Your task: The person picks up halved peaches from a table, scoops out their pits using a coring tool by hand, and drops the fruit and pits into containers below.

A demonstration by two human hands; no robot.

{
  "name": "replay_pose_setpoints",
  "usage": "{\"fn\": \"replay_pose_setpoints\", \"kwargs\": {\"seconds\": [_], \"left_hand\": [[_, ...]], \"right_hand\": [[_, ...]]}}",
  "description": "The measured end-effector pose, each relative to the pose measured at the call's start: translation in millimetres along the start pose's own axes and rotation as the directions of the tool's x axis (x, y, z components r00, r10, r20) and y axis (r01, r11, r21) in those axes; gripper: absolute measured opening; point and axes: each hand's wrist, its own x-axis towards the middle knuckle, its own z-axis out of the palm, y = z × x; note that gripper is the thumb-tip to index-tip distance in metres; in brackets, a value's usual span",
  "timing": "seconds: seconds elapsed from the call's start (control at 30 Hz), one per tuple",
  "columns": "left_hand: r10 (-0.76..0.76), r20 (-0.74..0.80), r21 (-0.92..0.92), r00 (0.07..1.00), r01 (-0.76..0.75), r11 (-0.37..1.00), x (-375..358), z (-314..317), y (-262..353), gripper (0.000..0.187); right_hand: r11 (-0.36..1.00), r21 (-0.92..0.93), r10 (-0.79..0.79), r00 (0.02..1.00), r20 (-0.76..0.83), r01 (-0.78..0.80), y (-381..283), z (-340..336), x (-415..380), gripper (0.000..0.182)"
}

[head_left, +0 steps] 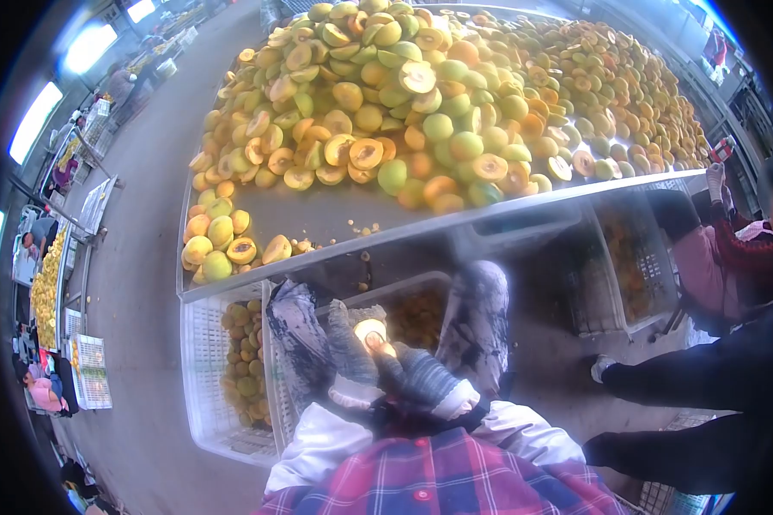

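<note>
a peach half [371, 333] is held low in front of the body, between the two gloved hands, above the white crates [232, 403] under the table [335, 219]. the left hand [352, 348] is cupped around the fruit from the left and the right hand [416, 373] is closed against it from the right, both clamped on it; whether a tool is also gripped cannot be told.

much looks done: a large heap of cut halves [421, 94], green and orange, is spread over the table, with a small cluster [219, 245] set apart at its near left corner. one crate [242, 352] to the left is partly filled with fruit, and more fruit is seen in the crate [416, 318] behind the hands, so work is judged to remain. a person in red and pink [730, 249] is seated at the right, and other people are seen far off on the left.
</note>
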Motion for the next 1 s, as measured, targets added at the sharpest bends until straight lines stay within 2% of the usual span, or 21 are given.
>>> {"fn": "replay_pose_setpoints", "kwargs": {"seconds": [0.03, 0.07, 0.1, 0.23, 0.27, 0.3, 0.33, 0.37, 0.43, 0.47, 0.5, 0.53, 0.57, 0.6, 0.63, 0.67, 0.7, 0.73, 0.83, 0.93, 1.0], "left_hand": [[-0.001, 0.005, 0.001, 1.000, 0.001, 1.000, 4, -2, 4, 0.029], [-0.414, 0.155, -0.039, 0.897, 0.425, 0.904, 14, -7, 12, 0.032], [-0.731, 0.304, -0.011, 0.611, 0.770, 0.638, 23, -9, 20, 0.034], [-0.659, 0.612, 0.047, 0.438, 0.812, 0.582, 48, -6, 53, 0.043], [-0.617, 0.697, 0.070, 0.366, 0.821, 0.567, 54, -7, 58, 0.046], [-0.562, 0.774, 0.091, 0.291, 0.828, 0.554, 60, -8, 60, 0.048], [-0.497, 0.864, 0.094, 0.076, 0.947, 0.309, 69, -8, 44, 0.049], [-0.493, 0.866, 0.087, 0.082, 0.947, 0.310, 71, -9, 33, 0.049], [-0.635, 0.754, 0.217, 0.166, 0.850, 0.480, 70, -19, 19, 0.046], [-0.695, 0.618, 0.160, 0.369, 0.806, 0.570, 70, -12, 65, 0.044], [-0.701, 0.609, 0.170, 0.372, 0.802, 0.573, 70, -18, 64, 0.044], [-0.697, 0.629, 0.203, 0.344, 0.793, 0.574, 72, -21, 62, 0.044], [-0.691, 0.650, 0.231, 0.315, 0.785, 0.575, 73, -24, 60, 0.044], [-0.684, 0.672, 0.257, 0.284, 0.777, 0.574, 73, -25, 58, 0.044], [-0.674, 0.695, 0.280, 0.251, 0.769, 0.575, 74, -25, 57, 0.044], [-0.658, 0.720, 0.300, 0.219, 0.758, 0.580, 75, -22, 57, 0.044], [-0.636, 0.749, 0.317, 0.186, 0.742, 0.591, 77, -16, 59, 0.044], [-0.632, 0.752, 0.317, 0.187, 0.739, 0.595, 77, -14, 62, 0.044], [-0.624, 0.773, 0.202, 0.117, 0.886, 0.416, 73, -21, 74, 0.048], [-0.575, 0.817, 0.156, 0.036, 0.947, 0.280, 80, -17, 82, 0.045], [-0.531, 0.847, 0.118, -0.035, 0.985, 0.123, 83, -25, 84, 0.048]], "right_hand": [[1.000, 0.003, 0.004, 1.000, -0.002, -0.004, -5, -4, -3, 0.055], [0.961, 0.278, 0.002, 0.999, 0.040, -0.013, -12, -9, -4, 0.053], [0.848, 0.530, -0.013, 0.997, 0.076, -0.029, -15, -14, -3, 0.051], [0.928, 0.302, -0.294, 0.927, 0.234, 0.218, 42, -14, 12, 0.044], [0.575, 0.801, -0.243, 0.899, 0.363, -0.168, 48, -10, 8, 0.041], [-0.051, 0.857, -0.288, 0.829, 0.478, -0.512, 54, -9, 7, 0.039], [0.052, 0.835, -0.301, 0.788, 0.537, -0.548, 13, -33, 7, 0.038], [0.060, 0.834, -0.302, 0.787, 0.538, -0.548, -7, -36, 2, 0.038], [0.045, 0.895, 0.186, 0.884, 0.428, -0.443, -28, -24, -7, 0.044], [-0.056, 0.905, 0.085, 0.901, 0.425, -0.421, -7, -4, 2, 0.047], [-0.068, 0.901, 0.080, 0.897, 0.434, -0.429, 14, 12, -2, 0.047], [0.627, 0.747, -0.013, 0.956, 0.293, -0.220, 14, 14, -6, 0.046], [0.971, 0.192, -0.184, 0.955, 0.233, 0.141, 15, 14, -9, 0.046], [0.970, 0.195, -0.187, 0.955, 0.230, 0.143, 30, 17, -4, 0.046], [0.704, 0.653, -0.206, 0.799, 0.564, -0.280, 60, 23, 12, 0.044], [0.199, 0.662, -0.424, 0.546, 0.722, -0.722, 89, 26, 31, 0.042], [-0.248, 0.227, -0.716, 0.336, 0.612, -0.942, 102, 21, 45, 0.040], [0.274, 0.727, -0.230, 0.691, 0.686, -0.630, 28, -25, 16, 0.034], [0.170, 0.677, -0.342, 0.602, 0.722, -0.716, -24, -57, -8, 0.029], [-0.040, 0.817, -0.106, 0.816, 0.568, -0.575, -6, -6, -11, 0.031], [-0.135, 0.809, -0.032, 0.819, 0.573, -0.572, -9, -6, -19, 0.032]]}}
